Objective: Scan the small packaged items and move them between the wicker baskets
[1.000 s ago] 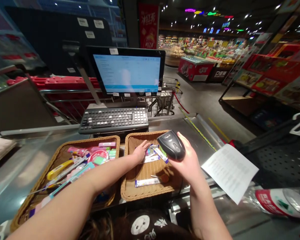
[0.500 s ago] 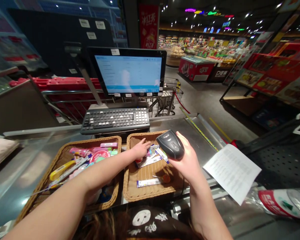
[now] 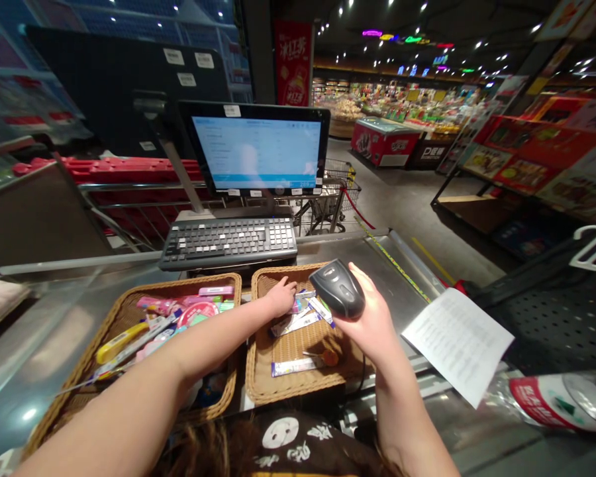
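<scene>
My right hand (image 3: pixel 372 318) is wrapped round a black barcode scanner (image 3: pixel 338 289), held over the right side of a wicker basket (image 3: pixel 258 391). My left hand (image 3: pixel 281 297) reaches into the back of the same basket, fingers bent together. What lies under those fingers is hidden. Beside them are several slim white-and-blue packets (image 3: pixel 298 321) and a small purple and teal item (image 3: pixel 296 306). Nearer me in the basket lie another slim packet (image 3: pixel 295 366) and a round orange item with a thin stick (image 3: pixel 330 358).
A second wicker basket (image 3: pixel 236 311) on the left holds colourful stationery-like items, including a yellow-handled one (image 3: pixel 120 342). Behind are a keyboard (image 3: pixel 228 240) and a lit monitor (image 3: pixel 261 152). To the right lie a printed sheet (image 3: pixel 459 341) and a plastic bottle (image 3: pixel 551 401).
My left fingers have drawn in a little. A red bit seen under that hand is now out of sight. The scanner stays almost where it was; the view has tilted slightly.
</scene>
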Tool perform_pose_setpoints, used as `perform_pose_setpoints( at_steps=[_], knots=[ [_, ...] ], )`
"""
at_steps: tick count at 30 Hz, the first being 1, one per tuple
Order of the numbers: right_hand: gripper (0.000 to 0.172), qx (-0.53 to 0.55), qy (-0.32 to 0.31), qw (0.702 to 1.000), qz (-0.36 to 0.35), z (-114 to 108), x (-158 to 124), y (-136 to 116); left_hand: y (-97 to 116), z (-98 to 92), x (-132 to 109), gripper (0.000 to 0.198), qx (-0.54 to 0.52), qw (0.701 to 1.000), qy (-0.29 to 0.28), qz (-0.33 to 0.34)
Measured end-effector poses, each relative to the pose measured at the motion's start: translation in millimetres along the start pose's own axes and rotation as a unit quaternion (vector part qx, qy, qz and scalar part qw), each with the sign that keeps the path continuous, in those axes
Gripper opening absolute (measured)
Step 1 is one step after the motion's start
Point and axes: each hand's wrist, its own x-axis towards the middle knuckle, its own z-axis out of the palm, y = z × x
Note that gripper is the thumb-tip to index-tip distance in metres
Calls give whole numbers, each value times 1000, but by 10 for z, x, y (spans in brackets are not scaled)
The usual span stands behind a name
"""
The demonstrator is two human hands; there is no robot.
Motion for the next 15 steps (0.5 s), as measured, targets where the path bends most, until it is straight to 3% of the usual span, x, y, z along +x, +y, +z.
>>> perform_pose_setpoints(
  at_steps=[7,15],
  knots=[
    [53,-4,-8,1000,-6,0,-9,0,-87,-10,-88,22,-17,999,24,28],
    [54,5,-9,1000,-10,5,-15,-17,-176,37,-105,40,-19,999,44,-1]
  ],
)
